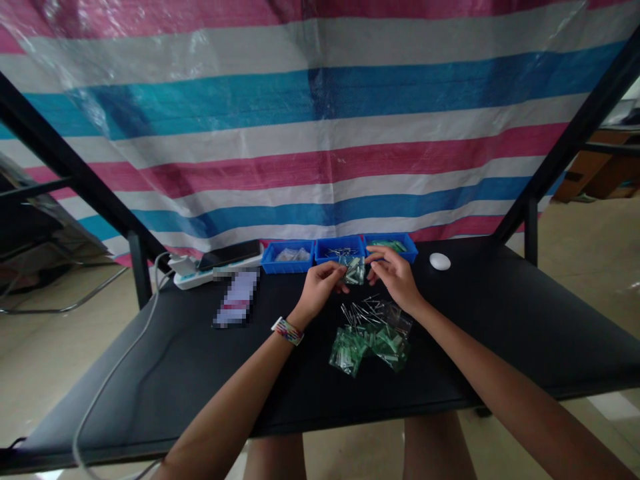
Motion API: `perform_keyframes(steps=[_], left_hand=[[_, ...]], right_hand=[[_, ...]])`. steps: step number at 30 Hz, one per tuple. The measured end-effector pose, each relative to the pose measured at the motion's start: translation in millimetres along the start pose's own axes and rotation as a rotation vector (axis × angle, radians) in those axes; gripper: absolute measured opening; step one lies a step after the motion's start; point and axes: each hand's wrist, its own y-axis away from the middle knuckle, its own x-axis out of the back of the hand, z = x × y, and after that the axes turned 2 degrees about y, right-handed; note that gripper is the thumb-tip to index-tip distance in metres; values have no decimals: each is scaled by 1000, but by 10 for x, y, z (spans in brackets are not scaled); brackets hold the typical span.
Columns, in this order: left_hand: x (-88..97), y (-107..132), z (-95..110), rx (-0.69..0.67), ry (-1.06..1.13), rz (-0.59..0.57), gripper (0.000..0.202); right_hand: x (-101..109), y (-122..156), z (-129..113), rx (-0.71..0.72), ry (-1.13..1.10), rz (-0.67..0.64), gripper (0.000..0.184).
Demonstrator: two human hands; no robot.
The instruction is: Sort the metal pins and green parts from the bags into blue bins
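My left hand (324, 280) pinches the left edge of a small clear plastic bag (355, 271) with pale pieces inside, held up in front of the blue bins. At the bag's right side is my right hand (395, 275), its fingers curved and apart; whether a fingertip touches the bag I cannot tell. Below the hands lies a loose pile of thin metal pins, perhaps screws or nails (357, 315). Nearer the front edge, green-tinted bags of small pieces (348, 351) lie in a heap, and a clear bag (400, 321) is partly behind my right wrist.
Three blue bins stand in a row at the back: one with clear bags (288, 267), one with metal pins (340, 259), one with green bags (413, 252). A white oval object (440, 261), a phone (237, 300) and a power strip (193, 280) with a cable rest on the black table (500, 320).
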Motion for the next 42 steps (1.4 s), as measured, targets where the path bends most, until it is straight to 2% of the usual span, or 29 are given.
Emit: perform_keyframes(steps=[2, 5, 9, 13, 17, 20, 25, 27, 31, 33, 35, 38, 42], left_hand=[[-10, 8, 7, -22, -23, -5, 37], [-33, 19, 15, -39, -48, -9, 38], [-41, 21, 0, -41, -71, 18, 43], [-19, 6, -38, -25, -68, 74, 62], [-8, -9, -61, 45, -32, 23, 71], [-8, -14, -59, 53, -26, 7, 61], [-10, -12, -42, -7, -20, 14, 36], [-11, -12, -37, -26, -7, 39, 34], [-16, -8, -35, -48, -4, 59, 34], [-22, -6, -41, -48, -16, 50, 36], [-29, -6, -51, -41, -27, 42, 38], [-36, -9, -74, -38, -33, 31, 40], [-26, -7, -98, -52, -61, 77, 49]], right_hand=[[-10, 0, 13, -147, -120, -70, 40], [-32, 7, 6, -203, -128, -135, 37], [-40, 21, -6, -121, -35, -74, 34], [-45, 43, 15, -57, 20, 9, 33], [-68, 70, 23, 46, 58, -10, 27], [-71, 74, 21, 103, 96, -46, 21], [-59, 54, 39, 133, 150, 18, 18], [-60, 45, 50, 64, 53, 21, 29], [-66, 24, 69, -115, -167, 25, 65], [-69, 14, 83, -179, -208, 38, 71], [-71, 10, 99, -223, -206, 11, 60], [-75, 17, 115, -205, -144, -30, 32], [-86, 47, 81, -73, -76, 21, 22]])
